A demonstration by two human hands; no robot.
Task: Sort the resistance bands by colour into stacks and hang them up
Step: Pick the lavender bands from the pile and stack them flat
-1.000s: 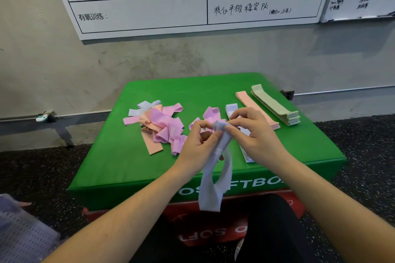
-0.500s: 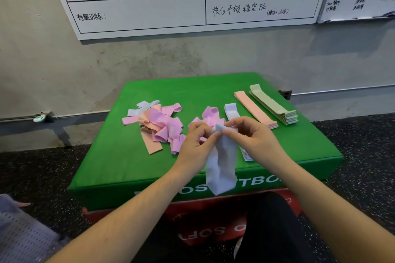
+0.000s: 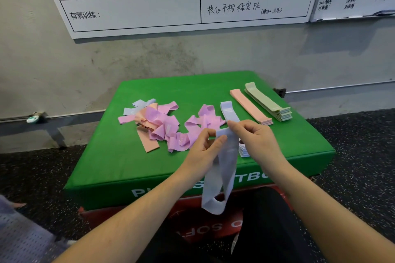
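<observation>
On a green padded box point(image 3: 132, 168) set against a grey wall, an unsorted heap of bands point(image 3: 158, 124), pink, peach and pale blue, lies tangled toward the left. Just right of the heap, the left hand point(image 3: 201, 151) pinches the top edge of a pale blue band point(image 3: 224, 168) between thumb and curled fingers. The right hand point(image 3: 254, 141) pinches the same top edge just beside it, fingers bent over the fabric. The band hangs below both hands as an open loop, its lower end dangling past the front edge of the box. Behind the right hand lies a flat stack of pale blue bands point(image 3: 228, 110), partly hidden by it. Further right sit a neat peach stack point(image 3: 248, 104) and, beside it, a taller green stack point(image 3: 269, 102). A whiteboard point(image 3: 136, 10) with handwriting hangs on the wall above.
</observation>
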